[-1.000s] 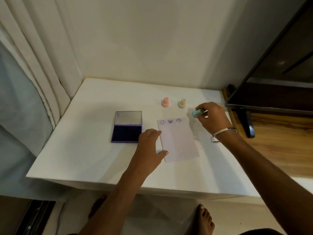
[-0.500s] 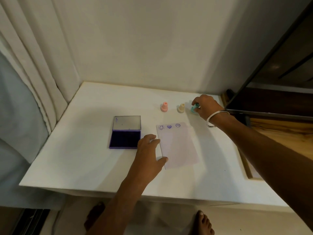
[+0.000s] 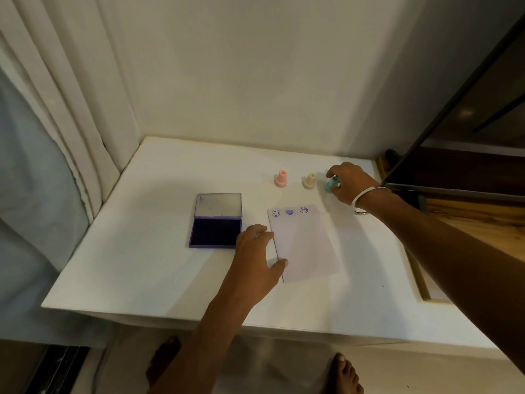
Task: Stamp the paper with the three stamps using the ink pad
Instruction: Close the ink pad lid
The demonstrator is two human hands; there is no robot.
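Observation:
A pale paper sheet [image 3: 308,245] lies on the white table [image 3: 142,268], with three purple prints along its top edge. My left hand [image 3: 257,260] rests flat on the paper's left edge, fingers spread. An open purple ink pad [image 3: 216,223] sits just left of it. Behind the paper stand a pink stamp [image 3: 281,179] and a beige stamp [image 3: 309,181]. To the right of the beige one, my right hand [image 3: 348,182] pinches a teal stamp [image 3: 331,185] that stands on or just above the table; I cannot tell which.
A white wall closes off the back and a curtain [image 3: 71,123] hangs at the left. A dark screen [image 3: 468,137] on a wooden surface [image 3: 483,231] stands at the right. Bare feet show below the table's front edge.
My right hand carried the teal stamp from beside the paper's top right corner back to the row, right of the beige stamp. My left hand stayed on the paper.

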